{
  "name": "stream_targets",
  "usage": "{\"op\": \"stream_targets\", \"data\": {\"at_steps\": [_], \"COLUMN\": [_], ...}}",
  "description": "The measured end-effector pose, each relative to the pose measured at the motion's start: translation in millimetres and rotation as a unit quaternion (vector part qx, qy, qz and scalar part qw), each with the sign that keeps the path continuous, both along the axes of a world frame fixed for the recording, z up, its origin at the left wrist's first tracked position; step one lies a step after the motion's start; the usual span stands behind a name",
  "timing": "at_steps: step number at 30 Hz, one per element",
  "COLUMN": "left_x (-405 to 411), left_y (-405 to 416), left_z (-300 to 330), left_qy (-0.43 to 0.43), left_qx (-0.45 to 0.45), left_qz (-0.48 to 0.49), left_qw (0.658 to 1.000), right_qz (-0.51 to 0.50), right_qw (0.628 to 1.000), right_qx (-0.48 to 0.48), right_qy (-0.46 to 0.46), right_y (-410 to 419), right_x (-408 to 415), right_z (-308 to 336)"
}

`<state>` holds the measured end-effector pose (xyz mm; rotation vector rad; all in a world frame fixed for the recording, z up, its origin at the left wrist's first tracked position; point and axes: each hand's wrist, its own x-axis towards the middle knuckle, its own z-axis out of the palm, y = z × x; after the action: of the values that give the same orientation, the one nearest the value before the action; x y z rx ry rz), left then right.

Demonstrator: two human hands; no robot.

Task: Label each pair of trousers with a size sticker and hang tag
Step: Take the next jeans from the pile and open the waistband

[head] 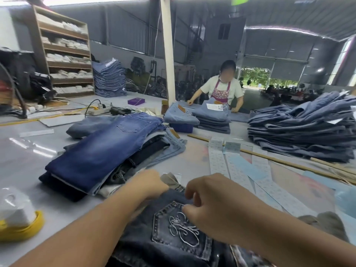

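Gripping dark jeans (173, 234) waistband, left hand (152, 183)

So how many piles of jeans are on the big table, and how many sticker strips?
Jeans piles: 4: dark blue pile, two middle piles, big pile
Sticker strips: about 3
Total: about 7

The dark grey-blue denim trousers (173, 228) at six o'clock carried a pale looping embroidered motif (184, 230) on a stud-edged pocket. At ten o'clock a folded mid-blue faded denim pair (100, 151) topped a pile. White sticker strips (217, 160) lay at one o'clock, a yellow-rimmed tub (21, 226) at eight, a purple box (136, 101) at twelve.
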<state>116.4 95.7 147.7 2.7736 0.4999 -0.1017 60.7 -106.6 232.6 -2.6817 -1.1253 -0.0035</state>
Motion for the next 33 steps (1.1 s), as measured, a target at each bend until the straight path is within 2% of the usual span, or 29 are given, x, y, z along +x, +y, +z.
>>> {"op": "stream_targets", "data": {"at_steps": [6, 9, 16, 21, 24, 28, 33], "left_x": [26.3, 45.8, 103.6, 118.3, 111.7, 94.4, 60.6], "left_y": [73.4, 107.7, 157.5, 166.3, 170.0, 167.3, 157.4], "left_z": [-27.5, -41.9, -73.1, -82.8, -78.1, -65.4, -64.8], "left_qy": [-0.068, -0.089, -0.118, -0.152, -0.172, -0.257, -0.362], "left_qx": [0.083, 0.135, 0.232, 0.309, 0.300, 0.253, 0.278], "left_qz": [0.157, 0.186, 0.158, 0.143, 0.129, 0.098, 0.071], "left_qw": [0.982, 0.969, 0.952, 0.928, 0.930, 0.927, 0.887], "right_qz": [0.012, 0.017, 0.033, 0.030, 0.021, 0.025, 0.018], "right_qw": [0.997, 0.996, 0.995, 0.993, 0.991, 0.982, 0.965], "right_qx": [-0.069, -0.075, -0.065, -0.072, -0.050, -0.013, 0.040], "right_qy": [-0.043, -0.048, -0.075, -0.086, -0.124, -0.187, -0.258], "right_y": [81.3, 124.0, 208.2, 243.5, 252.0, 253.1, 248.0], "right_x": [63.0, 99.1, 171.1, 198.8, 206.2, 210.5, 215.4], "right_z": [-25.1, -37.6, -77.7, -111.0, -127.8, -137.4, -127.4]}}
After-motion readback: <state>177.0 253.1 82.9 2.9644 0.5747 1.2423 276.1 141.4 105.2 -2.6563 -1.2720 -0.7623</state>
